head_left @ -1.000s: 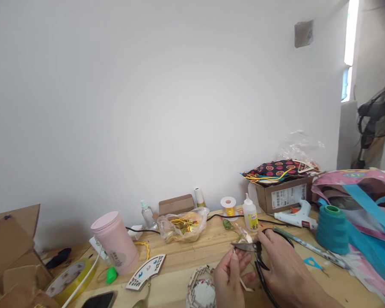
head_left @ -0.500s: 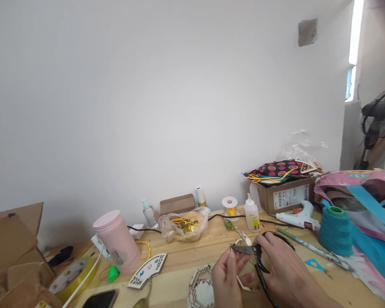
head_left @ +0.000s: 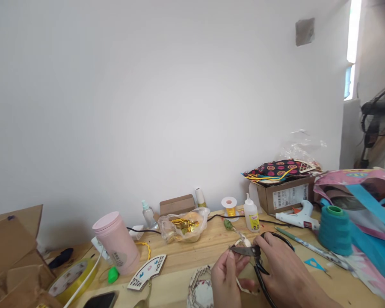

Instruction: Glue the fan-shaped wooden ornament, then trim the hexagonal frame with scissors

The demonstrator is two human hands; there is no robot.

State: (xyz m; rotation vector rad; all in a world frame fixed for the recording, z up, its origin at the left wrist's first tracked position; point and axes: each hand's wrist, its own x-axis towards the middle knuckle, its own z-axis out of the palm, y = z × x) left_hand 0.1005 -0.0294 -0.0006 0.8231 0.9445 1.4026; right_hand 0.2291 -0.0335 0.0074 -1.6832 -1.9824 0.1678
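My right hand (head_left: 284, 269) is wrapped round the black handles of a pair of scissors (head_left: 255, 254), whose blades point left at my left hand. My left hand (head_left: 224, 278) pinches a thin pale strip or thread (head_left: 245, 287) close to the blade tips. Just below my left hand a round laser-cut wooden piece (head_left: 200, 286) lies on the wooden table (head_left: 182, 256). A green bead on a cord (head_left: 228, 224) lies just beyond the scissors.
A pink cup (head_left: 117, 241), fan-shaped wooden cutout (head_left: 146, 270), yellow tape roll (head_left: 69, 278) and phone (head_left: 98, 299) sit at left. A glue bottle (head_left: 252, 214), glue gun (head_left: 298, 217), teal thread cone (head_left: 335, 229), cardboard box with fabric (head_left: 284, 190) and plastic bag (head_left: 182, 224) stand behind.
Both hands have stayed together over the table; the left hand sank slightly and the view shifted a little. The scissors remain pointed at the left fingers.
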